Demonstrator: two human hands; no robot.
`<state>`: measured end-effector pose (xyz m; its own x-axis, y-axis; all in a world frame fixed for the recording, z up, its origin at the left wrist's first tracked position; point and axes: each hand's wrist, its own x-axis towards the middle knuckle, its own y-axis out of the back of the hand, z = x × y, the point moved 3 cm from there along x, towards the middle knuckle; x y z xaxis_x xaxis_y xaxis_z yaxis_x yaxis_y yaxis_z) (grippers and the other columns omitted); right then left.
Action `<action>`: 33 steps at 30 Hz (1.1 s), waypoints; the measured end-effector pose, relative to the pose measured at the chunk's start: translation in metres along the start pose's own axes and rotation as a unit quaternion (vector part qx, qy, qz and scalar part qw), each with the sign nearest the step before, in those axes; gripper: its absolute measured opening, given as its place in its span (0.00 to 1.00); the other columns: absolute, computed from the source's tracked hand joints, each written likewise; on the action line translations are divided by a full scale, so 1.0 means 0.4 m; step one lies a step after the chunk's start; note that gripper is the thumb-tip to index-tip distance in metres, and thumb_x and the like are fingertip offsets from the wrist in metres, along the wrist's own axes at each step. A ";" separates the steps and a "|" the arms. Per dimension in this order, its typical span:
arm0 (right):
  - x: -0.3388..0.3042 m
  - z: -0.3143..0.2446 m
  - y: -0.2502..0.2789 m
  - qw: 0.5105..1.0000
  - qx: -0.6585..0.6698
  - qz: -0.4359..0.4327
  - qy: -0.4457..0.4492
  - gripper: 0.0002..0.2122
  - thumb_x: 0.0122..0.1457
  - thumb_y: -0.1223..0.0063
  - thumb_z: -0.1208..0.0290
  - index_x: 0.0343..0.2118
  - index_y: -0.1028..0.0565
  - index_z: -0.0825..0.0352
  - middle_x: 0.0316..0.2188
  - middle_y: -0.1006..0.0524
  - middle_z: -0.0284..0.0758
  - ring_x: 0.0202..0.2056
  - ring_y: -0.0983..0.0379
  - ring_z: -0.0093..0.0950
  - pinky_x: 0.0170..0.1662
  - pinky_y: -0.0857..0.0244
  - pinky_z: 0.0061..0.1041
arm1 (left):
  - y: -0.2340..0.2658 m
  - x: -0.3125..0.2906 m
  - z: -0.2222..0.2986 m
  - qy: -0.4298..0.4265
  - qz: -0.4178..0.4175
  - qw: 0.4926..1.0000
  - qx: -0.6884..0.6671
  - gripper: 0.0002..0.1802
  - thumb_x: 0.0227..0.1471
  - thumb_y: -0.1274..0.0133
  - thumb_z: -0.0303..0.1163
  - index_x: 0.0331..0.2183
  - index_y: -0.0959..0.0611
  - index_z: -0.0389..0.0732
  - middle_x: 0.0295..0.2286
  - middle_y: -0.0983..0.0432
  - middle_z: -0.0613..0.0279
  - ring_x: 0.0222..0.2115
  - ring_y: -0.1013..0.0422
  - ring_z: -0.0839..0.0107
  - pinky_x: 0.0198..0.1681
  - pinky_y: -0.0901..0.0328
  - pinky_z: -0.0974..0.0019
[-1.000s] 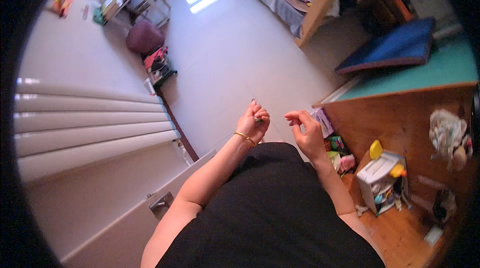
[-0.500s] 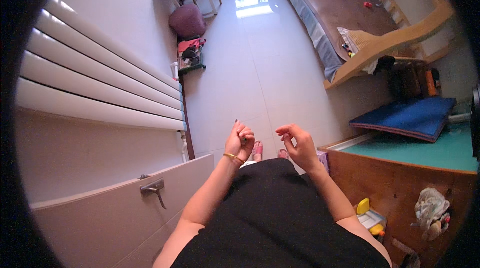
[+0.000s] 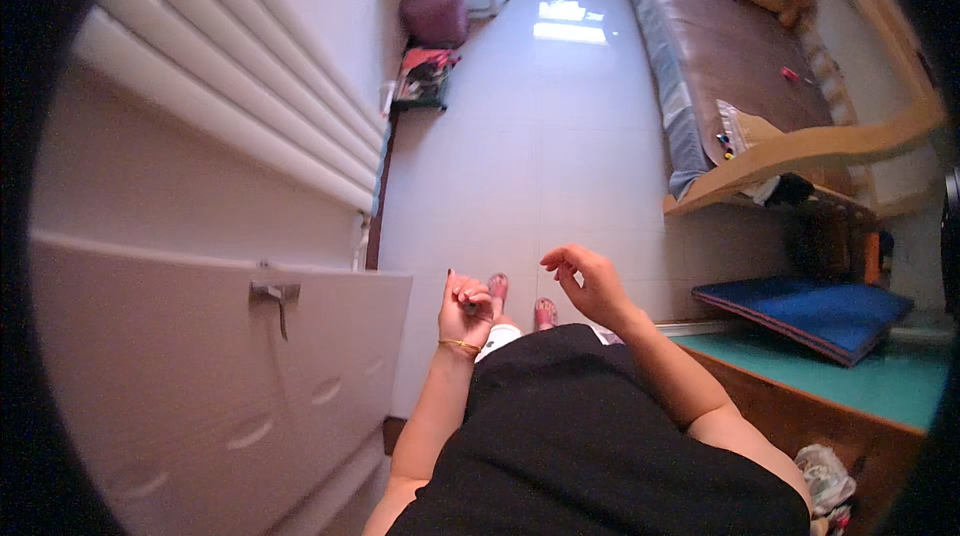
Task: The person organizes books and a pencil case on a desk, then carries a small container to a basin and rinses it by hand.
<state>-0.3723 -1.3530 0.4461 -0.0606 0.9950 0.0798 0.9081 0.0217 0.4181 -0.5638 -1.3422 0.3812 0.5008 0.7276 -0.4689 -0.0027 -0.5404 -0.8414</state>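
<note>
My left hand [image 3: 466, 310], with a gold bracelet [image 3: 460, 345] at its wrist, is held in front of my body with the fingers curled in. A small dark spot shows by those fingers, too small to make out. To its right, my right hand [image 3: 586, 283] hovers with loosely bent fingers apart from the thumb and nothing visible in it. Neither hand touches any furniture. Below them are my feet in pink sandals [image 3: 544, 314]. On the left stands a pale door [image 3: 210, 366] with a metal handle [image 3: 276, 298], nearest to my left hand.
A white radiator [image 3: 250, 86] runs along the left wall. Farther off are a maroon stool [image 3: 434, 14] and a low rack [image 3: 424, 76]. A wooden-framed bed [image 3: 740, 76] lines the right side. Closer, a blue folded mat [image 3: 810, 311] lies on a green-topped cabinet [image 3: 820, 366].
The view has shifted and turned; the bed and stool now sit farther right, and the door fills more of the left. My feet have changed places in a step. Both hands keep similar poses.
</note>
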 end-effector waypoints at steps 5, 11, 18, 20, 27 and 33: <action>-0.009 -0.031 -0.062 0.992 0.013 -0.124 0.018 0.09 0.48 0.58 0.83 0.32 0.29 0.67 0.28 0.27 0.38 0.31 0.28 0.30 0.34 0.33 0.25 | 0.065 -0.110 -0.002 -0.085 0.004 0.995 -0.055 0.20 0.54 0.58 0.39 0.14 0.38 0.43 0.13 0.45 0.70 0.17 0.42 0.78 0.23 0.39 0.77; -0.006 -0.097 -0.172 0.970 0.025 -0.224 0.094 0.10 0.47 0.58 0.86 0.33 0.30 0.69 0.27 0.26 0.36 0.29 0.28 0.25 0.33 0.35 0.21 | 0.129 -0.250 0.040 -0.196 -0.052 0.974 -0.106 0.21 0.54 0.58 0.40 0.14 0.38 0.44 0.13 0.46 0.70 0.17 0.42 0.78 0.23 0.39 0.77; -0.033 -0.194 -0.373 0.931 0.021 -0.343 0.127 0.11 0.48 0.59 0.84 0.34 0.29 0.67 0.30 0.27 0.37 0.32 0.28 0.28 0.34 0.34 0.23 | 0.229 -0.400 0.132 -0.278 -0.146 0.939 -0.139 0.21 0.55 0.60 0.40 0.14 0.36 0.43 0.14 0.43 0.67 0.19 0.40 0.74 0.25 0.38 0.74; -0.051 -0.225 -0.450 0.922 0.030 -0.359 0.145 0.11 0.48 0.59 0.84 0.34 0.29 0.67 0.30 0.27 0.37 0.32 0.28 0.28 0.33 0.34 0.23 | 0.245 -0.471 0.157 -0.308 -0.149 0.929 -0.142 0.20 0.55 0.59 0.40 0.14 0.36 0.43 0.14 0.43 0.68 0.19 0.41 0.75 0.25 0.38 0.74; -0.189 -0.374 -0.740 0.865 0.048 -0.444 0.230 0.11 0.47 0.59 0.86 0.34 0.30 0.69 0.26 0.26 0.35 0.28 0.28 0.24 0.33 0.35 0.21 | 0.373 -0.748 0.284 -0.399 -0.170 0.880 -0.194 0.20 0.54 0.57 0.40 0.14 0.38 0.45 0.14 0.46 0.71 0.18 0.42 0.79 0.24 0.39 0.76; -0.340 -0.493 -0.995 0.772 0.084 -0.560 0.288 0.10 0.48 0.60 0.86 0.34 0.30 0.69 0.27 0.27 0.36 0.30 0.28 0.26 0.32 0.35 0.22 | 0.523 -1.035 0.300 -0.586 -0.103 0.784 -0.176 0.19 0.54 0.58 0.38 0.15 0.38 0.45 0.14 0.44 0.71 0.19 0.40 0.80 0.25 0.38 0.78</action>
<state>-0.8071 -1.5162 0.4474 -0.9772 0.1360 0.1628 0.1912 0.8974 0.3977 -0.8757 -1.7057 0.3672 -0.6809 0.5921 -0.4311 0.3168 -0.2926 -0.9022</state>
